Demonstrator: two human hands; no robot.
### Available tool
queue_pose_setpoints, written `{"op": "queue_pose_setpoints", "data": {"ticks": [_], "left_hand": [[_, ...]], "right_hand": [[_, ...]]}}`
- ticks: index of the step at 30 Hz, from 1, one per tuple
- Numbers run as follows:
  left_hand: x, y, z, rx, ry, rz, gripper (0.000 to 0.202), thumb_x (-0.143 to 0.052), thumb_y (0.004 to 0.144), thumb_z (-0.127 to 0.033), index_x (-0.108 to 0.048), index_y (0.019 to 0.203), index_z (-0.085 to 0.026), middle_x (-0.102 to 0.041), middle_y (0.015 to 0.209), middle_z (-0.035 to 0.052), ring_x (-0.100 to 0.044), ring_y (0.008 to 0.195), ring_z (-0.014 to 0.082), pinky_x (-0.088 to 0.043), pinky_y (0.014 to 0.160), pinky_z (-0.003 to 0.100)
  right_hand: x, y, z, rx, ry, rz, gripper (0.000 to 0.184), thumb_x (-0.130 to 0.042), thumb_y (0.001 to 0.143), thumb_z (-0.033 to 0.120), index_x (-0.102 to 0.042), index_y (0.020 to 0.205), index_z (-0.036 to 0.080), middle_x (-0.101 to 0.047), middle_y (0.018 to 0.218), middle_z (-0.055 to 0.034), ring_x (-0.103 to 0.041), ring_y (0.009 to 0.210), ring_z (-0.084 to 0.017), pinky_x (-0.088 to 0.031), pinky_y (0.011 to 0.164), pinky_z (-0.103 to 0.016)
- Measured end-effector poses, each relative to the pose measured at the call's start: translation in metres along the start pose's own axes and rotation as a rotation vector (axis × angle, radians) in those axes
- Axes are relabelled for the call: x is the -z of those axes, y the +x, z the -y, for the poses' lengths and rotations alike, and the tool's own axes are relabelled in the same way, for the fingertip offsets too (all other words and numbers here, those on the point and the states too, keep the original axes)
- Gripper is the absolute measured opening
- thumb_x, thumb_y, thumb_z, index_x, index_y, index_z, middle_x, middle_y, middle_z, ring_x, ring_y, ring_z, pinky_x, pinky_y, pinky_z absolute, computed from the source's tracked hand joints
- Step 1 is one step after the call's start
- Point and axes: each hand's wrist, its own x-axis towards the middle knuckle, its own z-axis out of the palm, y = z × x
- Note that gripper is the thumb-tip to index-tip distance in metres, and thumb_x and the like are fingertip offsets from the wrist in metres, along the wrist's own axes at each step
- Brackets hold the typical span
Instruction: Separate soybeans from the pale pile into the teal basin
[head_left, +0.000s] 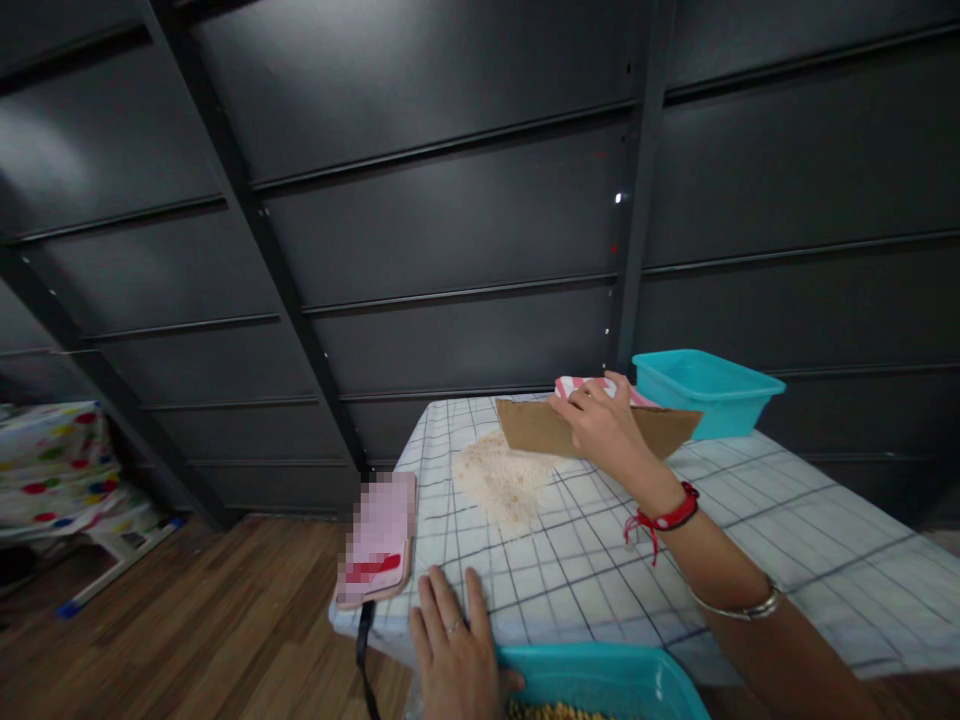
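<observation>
In the head view my right hand (602, 425) grips the top edge of a brown cardboard piece (536, 428), which stands tilted on edge on the table. Left of the cardboard, and touching its lower edge, lies a spread of pale, grainy crumbs (504, 482). My left hand (457, 640) rests with its fingers stretched out at the near edge of the table, beside a teal basin (592, 655). Its thumb is at the basin's rim, partly hidden. Yellowish grains (559, 711) show in the bottom of this basin, which the frame cuts off.
A checked white cloth (592, 560) covers the table. A second teal basin (720, 400) stands at the back right, near a pink-and-white striped item (574, 384). On the left edge lies a pink phone-like object (379, 535) with a black strap (364, 645). A dark panelled wall (465, 230) rises behind.
</observation>
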Motion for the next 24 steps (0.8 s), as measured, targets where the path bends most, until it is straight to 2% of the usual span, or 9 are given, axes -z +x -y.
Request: {"op": "queue_pose_setpoints", "data": {"ticks": [4,8,13,17,24], "left_hand": [[0.007,0.000,-0.002,0.005,0.026,-0.012,0.079,-0.074,0.049,-0.037,-0.048,0.121,-0.016,-0.045,0.129,0.0238,-0.039,0.121,0.0355,-0.034,0.096,0.048],[0.012,-0.001,-0.003,0.001,0.055,-0.015,0.076,-0.072,0.051,-0.037,-0.048,0.121,-0.017,-0.045,0.129,0.0232,-0.038,0.121,0.0347,-0.035,0.096,0.047],[0.007,-0.001,-0.002,-0.007,0.049,-0.009,0.077,-0.071,0.053,-0.040,-0.046,0.122,-0.016,-0.043,0.130,0.0237,-0.036,0.123,0.0353,-0.033,0.098,0.048],[0.000,-0.001,-0.003,0.021,0.018,0.017,0.083,-0.073,0.049,-0.040,-0.046,0.123,-0.015,-0.041,0.132,0.0244,-0.034,0.124,0.0369,-0.030,0.099,0.051],[0.004,-0.001,-0.003,0.025,-0.029,0.032,0.090,-0.075,0.044,-0.046,-0.045,0.123,-0.014,-0.040,0.132,0.0258,-0.033,0.124,0.0384,-0.031,0.099,0.051]], "right_hand": [[0.004,-0.002,-0.004,0.064,0.047,0.020,0.037,-0.046,0.068,0.001,-0.063,0.094,0.020,-0.062,0.069,-0.0028,-0.046,0.078,-0.020,-0.020,0.088,-0.043],[0.013,-0.003,-0.011,0.109,0.105,0.009,0.035,-0.044,0.072,0.003,-0.062,0.096,0.022,-0.063,0.072,-0.0016,-0.046,0.080,-0.019,-0.022,0.089,-0.041],[0.019,-0.004,-0.011,0.127,0.102,0.042,0.035,-0.043,0.074,0.003,-0.062,0.095,0.022,-0.062,0.071,-0.0025,-0.046,0.080,-0.020,-0.024,0.088,-0.042],[0.023,-0.005,-0.011,0.169,0.161,0.044,0.033,-0.043,0.075,0.004,-0.063,0.094,0.022,-0.061,0.070,-0.0017,-0.046,0.079,-0.019,-0.025,0.087,-0.040],[0.028,-0.007,-0.013,0.217,0.189,0.068,0.027,-0.043,0.080,0.009,-0.063,0.094,0.021,-0.061,0.071,-0.0022,-0.047,0.076,-0.018,-0.025,0.088,-0.041]]}}
